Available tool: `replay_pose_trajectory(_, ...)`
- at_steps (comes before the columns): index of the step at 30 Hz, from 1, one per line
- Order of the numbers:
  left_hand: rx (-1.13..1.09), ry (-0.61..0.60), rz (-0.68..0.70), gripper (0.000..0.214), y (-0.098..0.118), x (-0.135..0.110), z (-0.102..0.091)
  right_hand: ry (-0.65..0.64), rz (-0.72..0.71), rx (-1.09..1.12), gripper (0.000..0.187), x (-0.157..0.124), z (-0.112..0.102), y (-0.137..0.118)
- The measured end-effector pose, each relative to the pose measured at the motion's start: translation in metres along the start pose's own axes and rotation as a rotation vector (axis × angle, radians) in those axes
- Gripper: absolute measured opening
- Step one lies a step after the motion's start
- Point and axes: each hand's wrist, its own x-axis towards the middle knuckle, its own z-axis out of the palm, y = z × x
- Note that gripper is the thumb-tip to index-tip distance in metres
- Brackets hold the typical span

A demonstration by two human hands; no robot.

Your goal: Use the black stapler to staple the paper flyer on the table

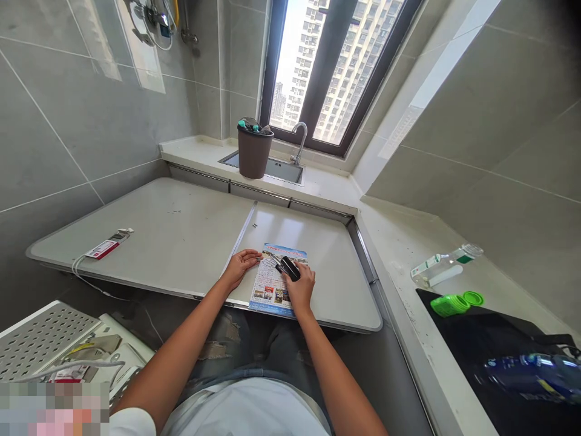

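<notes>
A small black stapler (289, 269) lies over a printed leaflet (265, 280) on the folding table. My right hand (301, 288) is closed around the stapler from the right side. A thin silver metal part of the stapler (275, 259) sticks out toward the upper left, so it looks opened up. Just left of the leaflet, my left hand (241, 267) has its fingertips pressed together close to that metal part. What sits between those fingertips is too small to make out. Tiny dark bits (255, 225), perhaps staples, lie on the table beyond my hands.
The white folding table (200, 212) has a seam down its middle. A labelled device with a white cable (106, 245) lies at left. Behind stands a brown bin (255, 154) by the sink (284, 171). A clear bottle (447, 266) and green container (454, 304) lie on the right counter.
</notes>
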Motion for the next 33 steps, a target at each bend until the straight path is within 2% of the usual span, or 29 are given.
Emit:
replay_pose_trajectory(2,0.084,-0.033,0.013,0.042,0.002,-0.003,0.003,-0.012,-0.163,-0.033,0.034,0.001,-0.004,-0.012)
replay_pose_trajectory(3,0.125,-0.058,0.022,0.042,0.003,-0.004,0.004,-0.06,-0.277,-0.018,0.031,0.002,-0.005,-0.02)
replay_pose_trajectory(6,0.218,-0.149,0.037,0.041,0.007,-0.01,0.009,-0.299,-0.622,0.047,0.028,0.002,-0.002,-0.042)
replay_pose_trajectory(9,0.267,-0.199,0.015,0.044,0.01,-0.015,0.012,-0.409,-0.758,0.036,0.028,-0.001,0.009,-0.055)
replay_pose_trajectory(12,0.284,-0.202,0.006,0.047,0.012,-0.017,0.012,-0.366,-0.707,0.029,0.028,-0.004,0.016,-0.055)
replay_pose_trajectory(16,0.269,-0.19,0.003,0.048,0.016,-0.018,0.013,-0.285,-0.6,0.029,0.021,-0.003,0.013,-0.05)
replay_pose_trajectory(21,0.25,-0.198,-0.007,0.045,0.02,-0.02,0.017,-0.3,-0.597,0.006,0.021,0.0,0.005,-0.052)
replay_pose_trajectory(23,0.261,-0.188,0.014,0.036,0.018,-0.018,0.018,-0.274,-0.58,0.052,0.021,0.0,0.001,-0.054)
replay_pose_trajectory(25,0.254,-0.14,0.033,0.034,0.015,-0.016,0.017,-0.222,-0.534,0.13,0.021,-0.001,-0.006,-0.056)
replay_pose_trajectory(29,0.177,-0.109,-0.018,0.057,0.011,-0.013,0.013,-0.06,-0.442,0.237,0.02,0.005,-0.029,-0.049)
replay_pose_trajectory(31,0.172,-0.128,-0.054,0.061,0.01,-0.013,0.013,0.024,-0.387,0.223,0.017,0.017,-0.044,-0.035)
replay_pose_trajectory(33,0.185,-0.124,-0.067,0.061,0.009,-0.013,0.012,0.107,-0.263,0.15,0.014,0.035,-0.057,-0.014)
